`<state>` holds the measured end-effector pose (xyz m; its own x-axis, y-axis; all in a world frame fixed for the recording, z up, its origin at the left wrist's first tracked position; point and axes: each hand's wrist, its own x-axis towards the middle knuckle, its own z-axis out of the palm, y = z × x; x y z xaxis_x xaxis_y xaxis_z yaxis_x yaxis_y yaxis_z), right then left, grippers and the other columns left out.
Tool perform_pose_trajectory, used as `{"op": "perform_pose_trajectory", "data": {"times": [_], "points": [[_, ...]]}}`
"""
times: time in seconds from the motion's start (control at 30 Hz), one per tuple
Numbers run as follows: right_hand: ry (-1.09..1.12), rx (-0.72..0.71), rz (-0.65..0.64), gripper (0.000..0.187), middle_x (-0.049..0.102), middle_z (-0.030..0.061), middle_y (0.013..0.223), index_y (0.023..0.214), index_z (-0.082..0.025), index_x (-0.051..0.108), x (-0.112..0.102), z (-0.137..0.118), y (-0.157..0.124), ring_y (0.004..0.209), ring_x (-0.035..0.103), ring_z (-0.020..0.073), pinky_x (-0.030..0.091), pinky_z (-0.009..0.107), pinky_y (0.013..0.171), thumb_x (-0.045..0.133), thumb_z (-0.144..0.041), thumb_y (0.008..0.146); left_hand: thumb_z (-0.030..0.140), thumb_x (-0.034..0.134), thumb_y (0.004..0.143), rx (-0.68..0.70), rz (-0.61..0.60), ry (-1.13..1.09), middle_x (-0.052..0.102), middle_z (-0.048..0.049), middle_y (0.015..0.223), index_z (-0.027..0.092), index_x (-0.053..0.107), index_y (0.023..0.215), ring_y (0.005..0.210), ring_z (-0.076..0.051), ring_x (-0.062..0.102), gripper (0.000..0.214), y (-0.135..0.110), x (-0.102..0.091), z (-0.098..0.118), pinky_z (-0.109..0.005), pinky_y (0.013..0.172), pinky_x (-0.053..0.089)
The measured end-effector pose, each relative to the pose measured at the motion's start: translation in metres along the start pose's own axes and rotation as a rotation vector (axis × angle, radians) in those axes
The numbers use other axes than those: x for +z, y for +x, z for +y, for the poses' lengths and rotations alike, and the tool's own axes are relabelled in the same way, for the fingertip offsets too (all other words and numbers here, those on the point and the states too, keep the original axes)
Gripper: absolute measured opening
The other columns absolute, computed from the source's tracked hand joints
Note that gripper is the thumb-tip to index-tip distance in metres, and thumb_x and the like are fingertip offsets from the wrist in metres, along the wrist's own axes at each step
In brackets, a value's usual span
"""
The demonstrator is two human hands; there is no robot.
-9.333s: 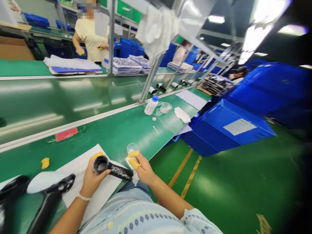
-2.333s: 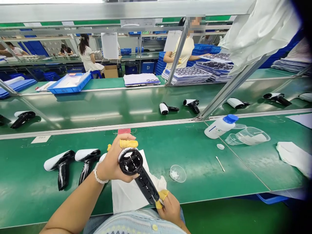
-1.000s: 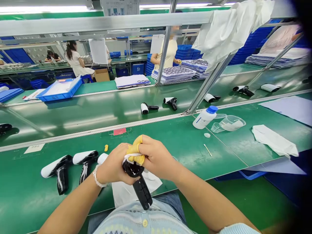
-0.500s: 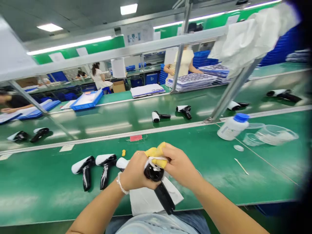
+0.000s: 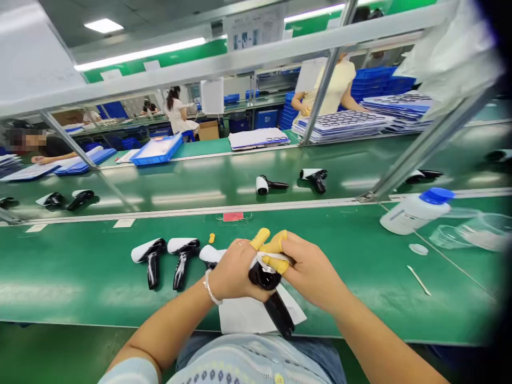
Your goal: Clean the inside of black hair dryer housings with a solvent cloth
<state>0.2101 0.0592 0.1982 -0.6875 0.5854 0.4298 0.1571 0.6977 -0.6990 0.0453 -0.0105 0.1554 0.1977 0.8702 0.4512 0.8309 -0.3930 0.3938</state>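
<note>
Over the white paper sheet (image 5: 240,317) — black dryer-shaped housing (image 5: 279,314), its round head clasped in the left hand (image 5: 236,272); the right hand (image 5: 310,272), in yellow finger cots (image 5: 275,246), pinches a white wipe (image 5: 266,260) against the head — a white-and-black housing (image 5: 149,255) lies left of the sheet.

Yellow finger cots (image 5: 260,238) are on show here, worn on both the left hand (image 5: 236,274) and the right hand (image 5: 312,272), and a white beaded bracelet (image 5: 210,288) is seen at the left wrist. Lower down, a pale blue knit top (image 5: 248,362) is picked out, patterned with a band of small dark motifs and fastened by a yellow button (image 5: 279,378). A pale sleeve (image 5: 128,370) is spotted on the left arm, and blue jeans (image 5: 320,357) are worn below.
</note>
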Motion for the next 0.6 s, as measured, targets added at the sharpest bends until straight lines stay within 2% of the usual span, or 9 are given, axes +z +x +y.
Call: {"op": "perform_pose_trajectory", "data": {"times": [0.1,0.3,0.5,0.6], "points": [[-0.003,0.018,-0.002,0.011,0.055,-0.0012,0.072,0.075,-0.018,0.064,0.0,-0.002,0.001,0.066,0.053,0.0103,0.042,0.022,0.058,0.058,-0.01,0.081,0.036,0.067,0.06,-0.015,0.008,0.018,0.065,-0.0077,0.086,0.017,0.052,0.1,0.077,-0.027,0.062,0.047,0.0,-0.005,0.003,-0.04,0.071,0.05],[-0.035,-0.056,-0.01,0.02,0.045,-0.0038,0.068,0.063,-0.016,0.052,0.003,0.0,0.005,0.065,0.045,0.0082,0.037,0.019,0.058,0.061,-0.003,0.075,0.029,0.07,0.059,0.029,0.069,-0.048,0.066,-0.006,0.096,0.02,0.048,0.109,0.085,-0.025,0.064,0.055,-0.004,-0.005,-0.003,-0.037,0.077,0.051],[-0.162,0.125,-0.004,0.014,0.046,-0.0023,0.072,0.068,-0.017,0.052,0.013,0.007,0.004,0.064,0.045,0.0103,0.035,0.022,0.057,0.057,-0.005,0.074,0.028,0.071,0.059,0.001,0.111,0.035,0.066,-0.0063,0.096,0.02,0.047,0.11,0.087,-0.027,0.065,0.058,-0.004,0.009,-0.017,-0.036,0.075,0.051],[-0.244,0.138,0.083,0.011,0.048,-0.0007,0.073,0.07,-0.017,0.052,0.024,0.018,0.005,0.067,0.047,0.0126,0.037,0.024,0.059,0.057,-0.008,0.072,0.028,0.069,0.062,-0.041,0.109,0.053,0.067,-0.0057,0.095,0.02,0.049,0.104,0.084,-0.025,0.065,0.047,-0.001,0.012,-0.021,-0.035,0.074,0.051]]}}
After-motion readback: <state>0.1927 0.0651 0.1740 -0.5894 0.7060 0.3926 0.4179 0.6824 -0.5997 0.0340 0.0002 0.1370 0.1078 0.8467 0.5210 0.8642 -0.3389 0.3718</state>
